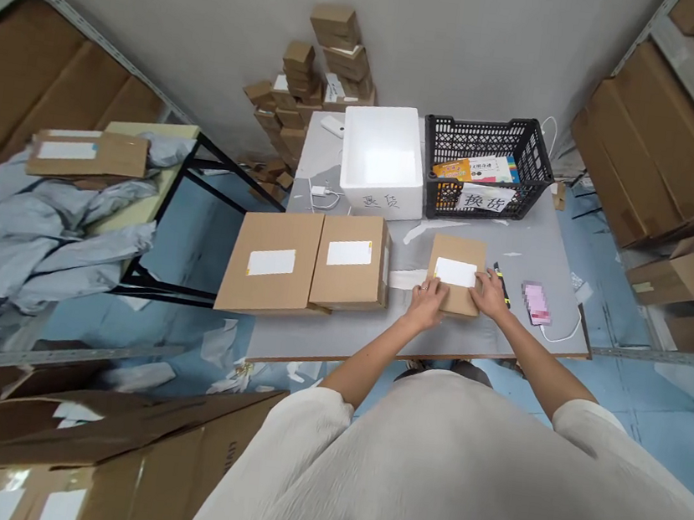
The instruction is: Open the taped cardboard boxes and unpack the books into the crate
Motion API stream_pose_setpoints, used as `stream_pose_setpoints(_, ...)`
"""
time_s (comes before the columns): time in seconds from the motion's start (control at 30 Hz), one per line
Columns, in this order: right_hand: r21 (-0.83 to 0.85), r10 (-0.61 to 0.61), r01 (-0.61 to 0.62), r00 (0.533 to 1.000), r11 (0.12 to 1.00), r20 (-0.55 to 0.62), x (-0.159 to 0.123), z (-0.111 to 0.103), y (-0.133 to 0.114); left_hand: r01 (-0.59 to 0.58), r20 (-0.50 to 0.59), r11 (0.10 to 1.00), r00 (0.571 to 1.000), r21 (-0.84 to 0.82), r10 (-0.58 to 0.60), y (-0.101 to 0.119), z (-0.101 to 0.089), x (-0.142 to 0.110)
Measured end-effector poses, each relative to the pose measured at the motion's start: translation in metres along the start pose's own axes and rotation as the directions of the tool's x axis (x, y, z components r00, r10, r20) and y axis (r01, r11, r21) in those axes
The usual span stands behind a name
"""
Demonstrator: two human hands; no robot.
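Note:
A small cardboard box [454, 303] lies on the grey table in front of me, with a white label [455, 272] on its top face. My left hand [426, 302] is at the box's left side, fingers curled onto it near the label's lower left corner. On the opposite side, my right hand [490, 295] grips the box with fingertips at the label's right edge. Just beyond that hand lies a black and yellow box cutter [501, 284]. To the left stand two larger labelled boxes, a medium one [349, 269] and a big one [273, 272], side by side.
At the table's back are a white foam box [380, 197] and a black plastic crate [485, 214] holding books. A phone [535, 303] with a charging cable lies right. Grey parcels [62, 212] cover a side table at left; stacked cartons [664, 147] fill a right-hand shelf.

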State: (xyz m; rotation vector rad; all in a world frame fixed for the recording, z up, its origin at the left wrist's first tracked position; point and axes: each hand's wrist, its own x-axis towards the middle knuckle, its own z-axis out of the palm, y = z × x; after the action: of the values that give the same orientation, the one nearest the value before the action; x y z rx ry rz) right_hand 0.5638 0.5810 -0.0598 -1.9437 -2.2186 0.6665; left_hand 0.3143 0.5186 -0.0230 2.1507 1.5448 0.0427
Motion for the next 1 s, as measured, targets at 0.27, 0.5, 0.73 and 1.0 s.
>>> stream_pose_setpoints(0.27,-0.068,-0.13,0.135,0.989,0.989,0.073,0.084,-0.032,-0.006,0.134,0.065,0.984,0.99,-0.118,-0.127,0.045,0.013,-0.015)
stream_pose_setpoints(0.5,-0.058,-0.164,0.168,0.984,0.984,0.071,0.12,-0.032,0.002,0.298,0.0,0.948,0.954,-0.107,-0.3,0.05,0.023,-0.015)
stream_pose_setpoints(0.73,-0.093,0.007,-0.012,0.999,0.996,-0.052,0.077,-0.033,0.028,0.355,-0.089,0.933,0.929,-0.062,-0.36,0.021,0.01,0.002)
stream_pose_setpoints(1.0,-0.023,0.079,-0.078,0.993,0.997,0.085,0.023,-0.034,0.034,0.333,-0.143,0.938,0.928,-0.096,-0.344,-0.012,-0.006,0.032)
